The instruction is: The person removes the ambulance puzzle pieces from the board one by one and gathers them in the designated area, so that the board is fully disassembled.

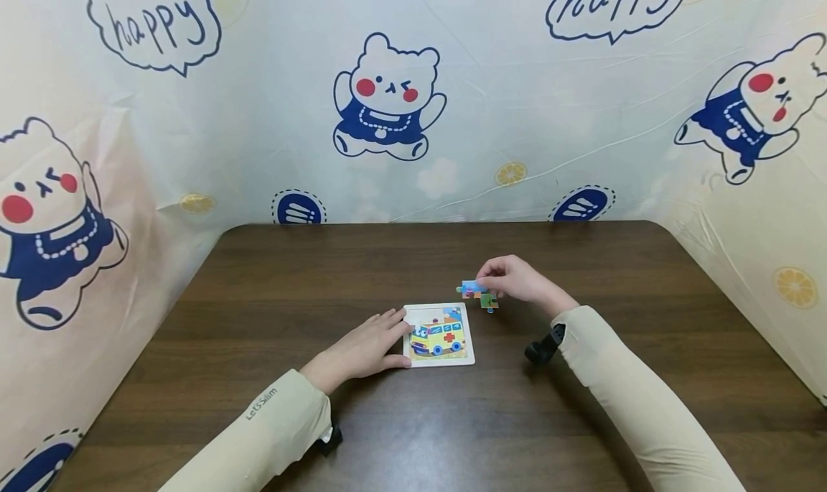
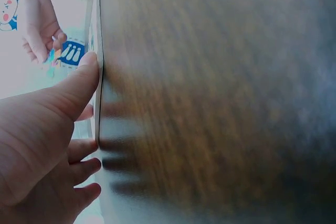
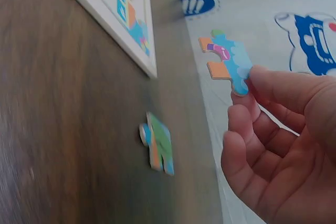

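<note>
My right hand pinches a jigsaw puzzle piece between thumb and fingertips, blue with orange and pink parts, raised above the table. Below it, a second puzzle piece, green, orange and blue, lies on the tabletop. To the left of these is a white-framed puzzle board showing a yellow ambulance, with a bare pale strip along its upper left. My left hand rests at the board's left side, fingers spread and fairly straight, the thumb at its near left corner.
The dark brown wooden table extends around the board. A patterned cloth backdrop with bear drawings stands behind the table and along both sides. Black straps, one with a camera, circle both wrists.
</note>
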`<move>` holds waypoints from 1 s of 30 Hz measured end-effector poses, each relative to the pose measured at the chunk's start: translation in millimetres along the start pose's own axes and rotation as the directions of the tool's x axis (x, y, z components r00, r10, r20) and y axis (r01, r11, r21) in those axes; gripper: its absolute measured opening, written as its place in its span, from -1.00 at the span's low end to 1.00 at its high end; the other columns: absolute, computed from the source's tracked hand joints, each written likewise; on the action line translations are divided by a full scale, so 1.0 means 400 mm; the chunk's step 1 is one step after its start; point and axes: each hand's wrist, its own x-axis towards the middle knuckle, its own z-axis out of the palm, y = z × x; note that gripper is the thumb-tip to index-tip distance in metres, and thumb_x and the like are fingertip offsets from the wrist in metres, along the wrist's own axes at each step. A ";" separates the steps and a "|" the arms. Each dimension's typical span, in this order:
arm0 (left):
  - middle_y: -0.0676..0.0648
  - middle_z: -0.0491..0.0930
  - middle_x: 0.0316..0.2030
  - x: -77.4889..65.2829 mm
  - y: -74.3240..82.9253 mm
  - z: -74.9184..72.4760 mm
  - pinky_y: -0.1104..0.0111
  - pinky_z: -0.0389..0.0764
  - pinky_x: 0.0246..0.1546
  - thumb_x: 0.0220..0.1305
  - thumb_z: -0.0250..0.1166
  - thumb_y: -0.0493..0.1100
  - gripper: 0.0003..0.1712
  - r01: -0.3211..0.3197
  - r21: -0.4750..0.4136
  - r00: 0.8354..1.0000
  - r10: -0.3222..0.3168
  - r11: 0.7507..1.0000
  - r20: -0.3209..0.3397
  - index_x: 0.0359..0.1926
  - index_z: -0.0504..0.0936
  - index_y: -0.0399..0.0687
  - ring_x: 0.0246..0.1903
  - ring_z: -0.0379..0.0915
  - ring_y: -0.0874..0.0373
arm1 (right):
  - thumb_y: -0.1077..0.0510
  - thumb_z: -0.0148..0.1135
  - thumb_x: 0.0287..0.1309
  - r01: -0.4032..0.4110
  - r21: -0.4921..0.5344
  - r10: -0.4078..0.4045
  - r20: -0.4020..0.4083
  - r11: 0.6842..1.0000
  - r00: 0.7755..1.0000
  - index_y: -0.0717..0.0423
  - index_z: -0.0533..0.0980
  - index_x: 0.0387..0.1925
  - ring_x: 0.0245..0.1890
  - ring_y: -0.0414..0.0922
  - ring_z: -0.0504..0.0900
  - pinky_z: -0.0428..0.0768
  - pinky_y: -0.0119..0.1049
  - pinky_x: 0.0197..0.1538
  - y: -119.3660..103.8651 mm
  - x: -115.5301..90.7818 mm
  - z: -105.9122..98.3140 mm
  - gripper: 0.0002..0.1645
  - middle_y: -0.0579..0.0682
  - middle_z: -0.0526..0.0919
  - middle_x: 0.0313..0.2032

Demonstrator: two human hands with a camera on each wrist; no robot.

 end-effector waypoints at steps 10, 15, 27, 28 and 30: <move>-0.29 0.13 0.30 -0.001 -0.001 0.001 0.02 0.08 0.22 0.19 0.19 0.16 -0.33 -0.009 0.003 1.000 0.009 1.000 -0.005 0.20 0.37 -0.14 0.29 0.00 -0.16 | 0.11 0.16 0.22 -0.106 -0.024 0.106 -0.022 0.994 0.994 0.22 0.59 -0.26 -0.45 -0.05 0.46 0.49 -0.24 -0.33 0.061 -0.032 -0.071 -0.76 0.04 0.53 -0.49; -0.30 0.13 0.30 -0.001 -0.001 0.000 0.03 0.08 0.23 0.20 0.19 0.16 -0.34 -0.012 0.005 1.000 0.012 1.000 -0.006 0.20 0.38 -0.14 0.29 0.00 -0.16 | 0.12 0.15 0.23 -0.114 -0.044 0.115 0.013 0.992 0.993 0.27 0.58 -0.26 -0.46 -0.08 0.46 0.50 -0.25 -0.35 0.089 -0.049 -0.090 -0.75 0.02 0.53 -0.48; -0.30 0.13 0.30 0.000 -0.003 0.001 0.03 0.07 0.23 0.20 0.18 0.16 -0.34 -0.017 0.007 1.000 0.017 1.000 -0.007 0.20 0.37 -0.14 0.29 0.00 -0.16 | 0.20 0.14 0.21 -0.153 -0.068 0.156 0.045 0.986 0.987 0.30 0.59 -0.31 -0.51 -0.12 0.45 0.47 -0.28 -0.44 0.134 -0.056 -0.102 -0.79 0.00 0.52 -0.53; -0.30 0.13 0.30 0.001 -0.003 0.001 0.03 0.07 0.23 0.20 0.19 0.16 -0.34 -0.016 0.005 1.000 0.017 1.000 -0.008 0.20 0.37 -0.14 0.29 0.00 -0.16 | 0.20 0.14 0.21 -0.151 -0.072 0.155 0.045 0.986 0.987 0.30 0.59 -0.32 -0.52 -0.11 0.44 0.47 -0.28 -0.45 0.137 -0.055 -0.102 -0.79 0.00 0.52 -0.54; -0.30 0.14 0.30 0.000 -0.003 0.000 0.03 0.07 0.23 0.20 0.19 0.15 -0.34 -0.015 0.002 1.000 0.015 1.000 -0.008 0.20 0.38 -0.14 0.29 0.00 -0.16 | 0.20 0.15 0.21 -0.160 -0.077 0.164 0.039 0.984 0.986 0.30 0.59 -0.33 -0.54 -0.11 0.43 0.44 -0.29 -0.47 0.141 -0.053 -0.102 -0.80 -0.01 0.50 -0.56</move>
